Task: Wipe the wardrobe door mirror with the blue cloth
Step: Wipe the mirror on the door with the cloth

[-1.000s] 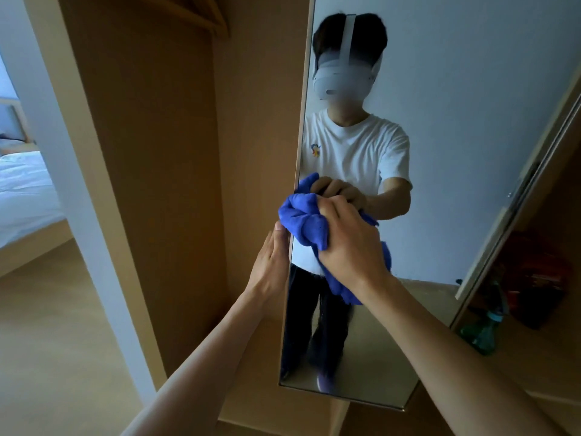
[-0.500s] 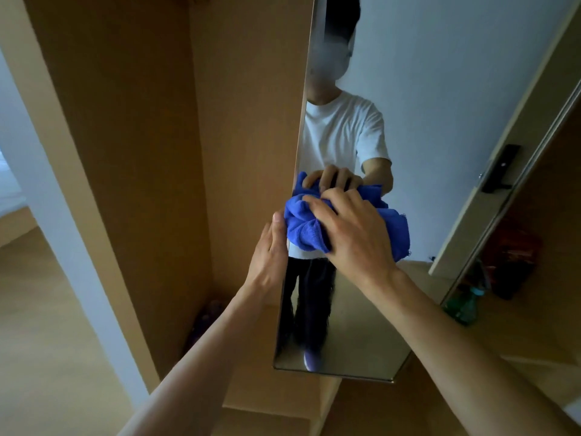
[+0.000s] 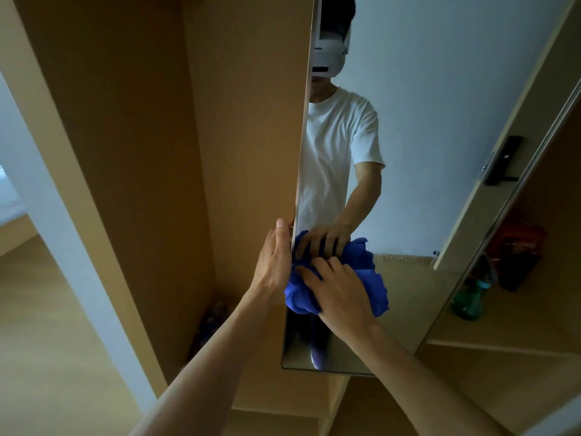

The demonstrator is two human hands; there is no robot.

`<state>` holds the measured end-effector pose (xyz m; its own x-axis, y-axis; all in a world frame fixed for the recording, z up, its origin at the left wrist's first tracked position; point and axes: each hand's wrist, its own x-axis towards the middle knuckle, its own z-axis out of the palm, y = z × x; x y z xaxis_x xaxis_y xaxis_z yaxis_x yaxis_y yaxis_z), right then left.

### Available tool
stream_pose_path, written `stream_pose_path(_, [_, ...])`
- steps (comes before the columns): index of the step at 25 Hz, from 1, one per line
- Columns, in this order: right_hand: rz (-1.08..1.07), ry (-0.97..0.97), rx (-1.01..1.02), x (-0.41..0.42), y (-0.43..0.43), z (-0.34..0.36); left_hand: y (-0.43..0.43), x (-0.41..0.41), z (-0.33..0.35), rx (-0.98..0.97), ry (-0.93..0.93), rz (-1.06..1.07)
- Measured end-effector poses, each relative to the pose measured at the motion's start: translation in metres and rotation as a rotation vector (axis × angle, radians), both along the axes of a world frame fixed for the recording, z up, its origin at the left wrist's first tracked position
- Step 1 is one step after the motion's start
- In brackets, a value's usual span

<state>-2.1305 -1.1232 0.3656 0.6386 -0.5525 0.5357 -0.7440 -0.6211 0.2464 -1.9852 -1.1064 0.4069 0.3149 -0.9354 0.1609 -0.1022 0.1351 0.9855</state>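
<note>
A tall mirror [image 3: 424, 152] covers the open wardrobe door. My right hand [image 3: 338, 291] presses a crumpled blue cloth [image 3: 374, 278] flat against the lower part of the glass, near its left edge. My left hand [image 3: 273, 262] grips that left edge of the door, thumb side toward me, fingers wrapped behind it. The mirror reflects a person in a white T-shirt and the cloth under a hand.
The wardrobe's wooden interior [image 3: 141, 152] lies left of the door, with a dark object [image 3: 213, 316] on its floor. At right are shelves [image 3: 503, 347] holding a green bottle [image 3: 468, 302] and a red bag [image 3: 518, 243]. A white door frame [image 3: 63, 231] stands at far left.
My right hand has slid the cloth downward on the mirror. My left hand has stayed on the door's edge, and the view has tilted down.
</note>
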Motion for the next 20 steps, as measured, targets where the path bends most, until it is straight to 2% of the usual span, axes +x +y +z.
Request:
stream_pose_path(4, [0.029, 0.009, 0.033, -0.004, -0.003, 0.006, 0.003, -0.002, -0.002, -0.008, -0.007, -0.010])
stream_pose_path(7, [0.045, -0.054, 0.033, -0.011, -0.005, 0.027, 0.003, -0.001, -0.005, 0.003, -0.039, -0.016])
stream_pose_path(14, [0.042, -0.264, -0.181, -0.042, -0.016, 0.108, 0.005, -0.007, -0.013, -0.084, -0.119, 0.009])
stream_pose_path(17, [0.066, -0.270, -0.229, -0.048, -0.019, 0.109, 0.004, -0.011, -0.019, -0.107, -0.144, 0.035])
stream_pose_path(20, [0.066, -0.225, -0.242, -0.046, -0.021, 0.088, 0.004, -0.016, -0.023, -0.040, -0.139, 0.084])
